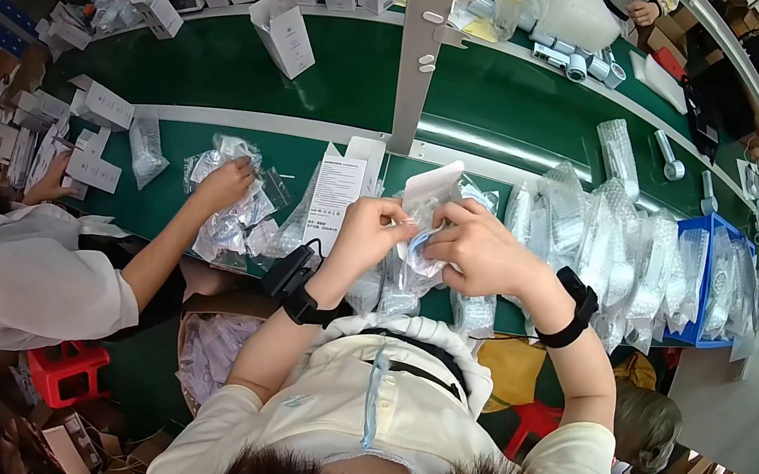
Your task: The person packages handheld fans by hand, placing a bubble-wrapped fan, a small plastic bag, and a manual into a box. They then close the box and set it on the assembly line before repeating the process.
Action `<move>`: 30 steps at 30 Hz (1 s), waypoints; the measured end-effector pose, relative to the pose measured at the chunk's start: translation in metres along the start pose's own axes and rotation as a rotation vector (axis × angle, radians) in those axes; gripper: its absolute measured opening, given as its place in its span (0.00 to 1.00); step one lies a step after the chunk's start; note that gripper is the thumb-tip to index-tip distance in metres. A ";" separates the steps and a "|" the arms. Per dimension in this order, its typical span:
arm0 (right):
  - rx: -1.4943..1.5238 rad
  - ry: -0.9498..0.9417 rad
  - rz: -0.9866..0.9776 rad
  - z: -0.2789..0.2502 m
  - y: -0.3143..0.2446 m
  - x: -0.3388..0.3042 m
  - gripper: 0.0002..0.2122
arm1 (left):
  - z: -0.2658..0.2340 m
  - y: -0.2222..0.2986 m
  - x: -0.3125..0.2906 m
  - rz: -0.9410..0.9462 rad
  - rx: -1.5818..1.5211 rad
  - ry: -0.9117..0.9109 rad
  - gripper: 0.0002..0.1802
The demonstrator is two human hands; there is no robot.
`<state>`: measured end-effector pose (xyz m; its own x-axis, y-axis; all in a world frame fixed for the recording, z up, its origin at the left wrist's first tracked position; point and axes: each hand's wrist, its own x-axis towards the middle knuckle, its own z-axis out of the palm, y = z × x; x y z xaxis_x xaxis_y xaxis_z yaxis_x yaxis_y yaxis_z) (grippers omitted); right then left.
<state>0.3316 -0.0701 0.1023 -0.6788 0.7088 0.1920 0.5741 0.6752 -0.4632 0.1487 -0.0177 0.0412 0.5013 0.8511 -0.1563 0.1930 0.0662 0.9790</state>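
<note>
Close together at the front of the green bench, my two hands work on a small clear plastic bag point(419, 247) with something bluish-white inside. The thumb and fingertips of my left hand point(369, 227) pinch its left side. Bent fingers of my right hand point(482, 251) close on it from the right and partly hide it. Just behind stands a white box point(434, 184) with its flap raised. Left of my left hand is another upright white box point(340, 191) with printed text. Bubble-wrapped parts point(399, 301) lie below my hands.
Several bubble-wrapped items point(591, 249) stand on the right beside a blue crate point(696, 232). At left, a co-worker's hand point(224, 186) touches a pile of plastic bags point(237, 224). White boxes point(283, 34) line the far shelf, and a metal post point(416, 51) rises ahead.
</note>
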 end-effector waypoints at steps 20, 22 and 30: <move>-0.419 0.362 -0.047 0.039 -0.021 -0.001 0.10 | 0.001 -0.006 -0.008 0.071 0.143 0.204 0.05; -0.429 0.388 -0.034 0.053 -0.023 -0.002 0.12 | 0.001 -0.009 -0.007 0.081 0.146 0.205 0.05; -0.242 -0.349 0.384 0.036 -0.035 0.018 0.15 | 0.013 0.006 -0.017 0.140 0.193 0.202 0.03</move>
<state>0.2833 -0.0882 0.0907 -0.4881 0.8308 -0.2675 0.8701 0.4391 -0.2240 0.1519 -0.0387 0.0486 0.3599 0.9326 0.0266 0.3004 -0.1428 0.9431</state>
